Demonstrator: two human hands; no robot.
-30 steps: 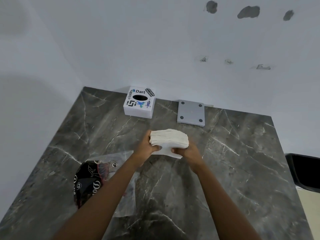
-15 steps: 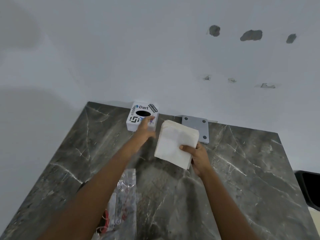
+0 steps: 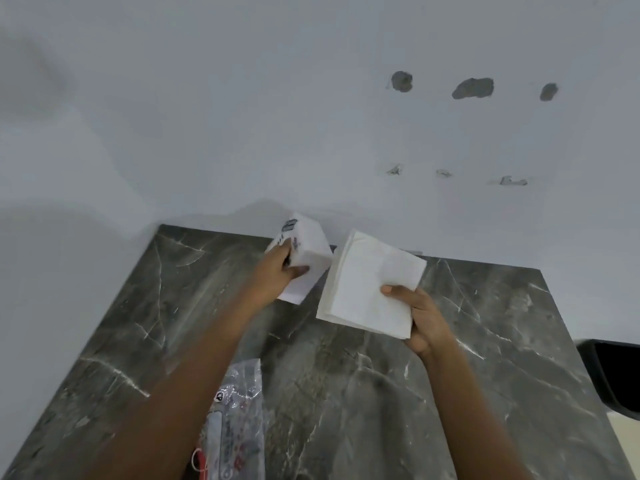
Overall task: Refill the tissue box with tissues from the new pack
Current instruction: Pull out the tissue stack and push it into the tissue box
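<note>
A pale wall (image 3: 242, 116) with three grey patched holes (image 3: 472, 88) rises behind a dark marbled table (image 3: 346, 393) veined in white. The left hand (image 3: 277, 271) has its grip closed around the white tissue box (image 3: 308, 251), fingers on the stickered top and thumb across the plain side; the box is tilted in that grip, its stickered face turned away to the left, and it looks lifted off the table, near the back edge. Just to the right of that grip, nearly touching the box, the right hand (image 3: 422, 320) holds a thick stack of white tissues (image 3: 370, 285) flat and facing the camera, the thumb pressed on the front near the stack's right edge and the fingers behind it. Below the left grip, under the left forearm, the clear printed plastic tissue pack (image 3: 235, 427) lies on the table; I cannot tell whether anything remains in it. Far right of the right grip, a black object (image 3: 613, 372) sits beyond the table's edge.
</note>
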